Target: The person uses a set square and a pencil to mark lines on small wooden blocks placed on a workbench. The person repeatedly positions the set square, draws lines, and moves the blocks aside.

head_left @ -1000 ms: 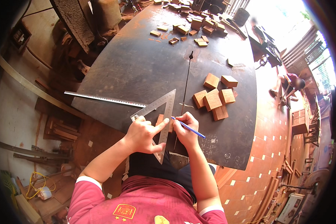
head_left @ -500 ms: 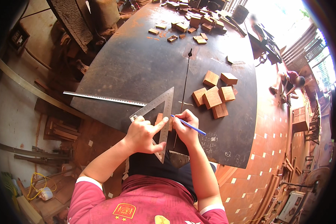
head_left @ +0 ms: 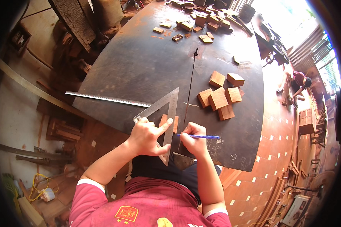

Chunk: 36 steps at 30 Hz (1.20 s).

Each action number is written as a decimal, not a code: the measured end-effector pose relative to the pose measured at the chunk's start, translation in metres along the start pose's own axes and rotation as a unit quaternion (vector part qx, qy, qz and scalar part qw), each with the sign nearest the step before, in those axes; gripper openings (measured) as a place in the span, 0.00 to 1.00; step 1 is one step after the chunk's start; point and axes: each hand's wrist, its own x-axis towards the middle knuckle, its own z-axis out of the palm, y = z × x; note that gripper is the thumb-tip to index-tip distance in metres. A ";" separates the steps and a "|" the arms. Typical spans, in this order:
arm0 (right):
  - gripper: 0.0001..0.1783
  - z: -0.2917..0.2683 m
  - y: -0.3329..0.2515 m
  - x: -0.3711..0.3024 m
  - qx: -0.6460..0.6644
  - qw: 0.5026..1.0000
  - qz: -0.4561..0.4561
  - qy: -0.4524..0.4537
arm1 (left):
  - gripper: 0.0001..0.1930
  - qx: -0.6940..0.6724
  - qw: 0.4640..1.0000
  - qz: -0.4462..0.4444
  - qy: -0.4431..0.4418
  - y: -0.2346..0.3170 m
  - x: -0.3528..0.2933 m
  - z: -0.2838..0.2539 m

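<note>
My left hand (head_left: 146, 137) grips a metal triangular set square (head_left: 173, 102), with the index finger and thumb spread along its long side. Beneath the set square, at the near edge of the dark table, lies a reddish-brown wooden block (head_left: 175, 126), partly covered by it and my finger. My right hand (head_left: 193, 140) pinches a blue pen (head_left: 212, 137) just right of the block. The pen lies almost level, its tip pointing left near the block's lower right edge; whether it touches cannot be seen. A long steel ruler (head_left: 110, 99) rests on the table beyond my left hand.
Several wooden blocks (head_left: 218, 99) are grouped to the right on the dark tabletop (head_left: 140, 72), which has a narrow slot (head_left: 191, 81). More small pieces (head_left: 186, 26) lie scattered at the far end. Another person (head_left: 298, 79) crouches on the tiled floor at right.
My right hand has come nearer to me, and the pen has swung from slanting to almost level. More of the block shows now. My left hand and the set square hold nearly the same place.
</note>
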 end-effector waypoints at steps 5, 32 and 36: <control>0.09 0.001 0.011 0.001 0.066 0.997 0.030 0.016 | 0.44 -0.013 1.000 0.004 0.011 -0.002 -0.001 0.003; 0.11 0.007 0.003 -0.005 0.035 0.998 0.044 -0.023 | 0.45 -0.010 1.000 0.000 0.001 -0.004 -0.002 0.004; 0.10 0.003 0.010 -0.005 0.107 0.994 0.037 0.003 | 0.44 -0.011 1.000 -0.007 -0.019 -0.001 -0.001 0.000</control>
